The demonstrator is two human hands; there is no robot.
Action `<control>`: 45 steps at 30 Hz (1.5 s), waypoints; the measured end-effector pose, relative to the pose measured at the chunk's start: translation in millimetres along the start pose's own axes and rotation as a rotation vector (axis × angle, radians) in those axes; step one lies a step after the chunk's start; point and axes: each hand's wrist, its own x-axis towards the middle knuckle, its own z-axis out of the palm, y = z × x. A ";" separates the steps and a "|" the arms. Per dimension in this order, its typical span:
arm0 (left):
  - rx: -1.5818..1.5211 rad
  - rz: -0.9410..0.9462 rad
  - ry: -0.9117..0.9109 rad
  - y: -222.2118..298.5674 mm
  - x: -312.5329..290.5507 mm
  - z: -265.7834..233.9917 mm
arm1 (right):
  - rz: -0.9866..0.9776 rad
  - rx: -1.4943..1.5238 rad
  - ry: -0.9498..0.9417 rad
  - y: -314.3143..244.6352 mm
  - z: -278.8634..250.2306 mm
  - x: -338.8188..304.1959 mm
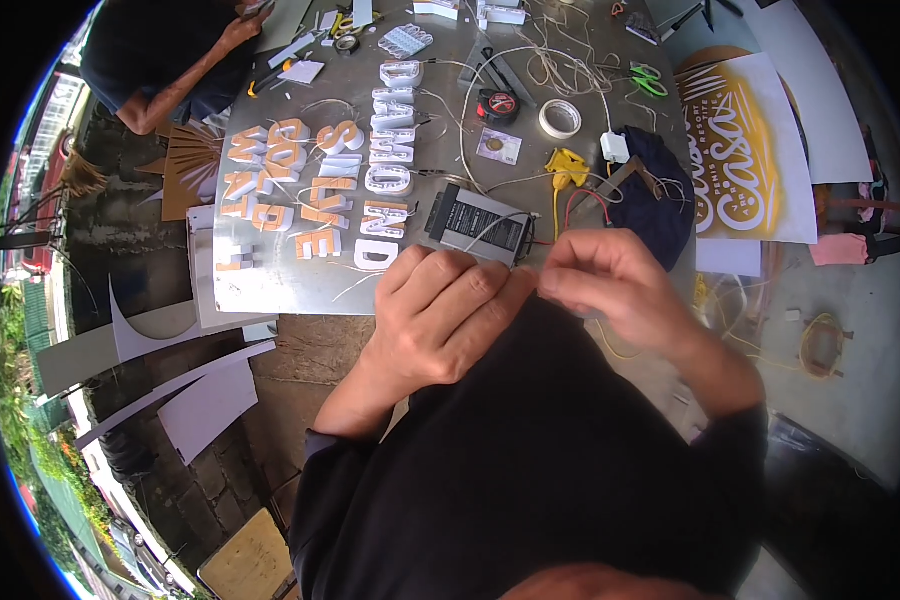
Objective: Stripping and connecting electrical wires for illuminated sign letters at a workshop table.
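Note:
My left hand (445,310) is closed, its knuckles facing up and its fingertips pointing toward my right hand. My right hand (615,285) pinches with thumb and forefinger, almost meeting the left. Whatever lies between the fingertips is too small or hidden to name. Just beyond the hands, a grey power supply box (480,225) with a dark label rests at the table's near edge, with thin wires around it. Red and yellow leads (573,208) run close to my right hand from a yellow clip-like thing (567,168).
White and orange block letters (388,180) stand in rows on the metal table (270,290). Past the box lie a tape measure (497,105), masking tape (560,119), green scissors (649,79), tangled cable and dark cloth (660,215). Another person's arm (185,80) is far left; a yellow-white sign (750,150) is right.

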 end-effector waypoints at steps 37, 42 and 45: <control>-0.330 -0.259 -0.010 -4.9 0.7 6.8 | -0.147 -0.139 0.051 1.2 -8.5 -4.6; -0.973 -0.732 -0.144 -12.0 -7.9 3.0 | -1.270 -1.317 0.253 0.7 -15.9 -8.0; -1.192 -0.840 -0.231 -11.3 -2.8 0.6 | -1.367 -1.432 0.253 1.3 -5.6 -6.0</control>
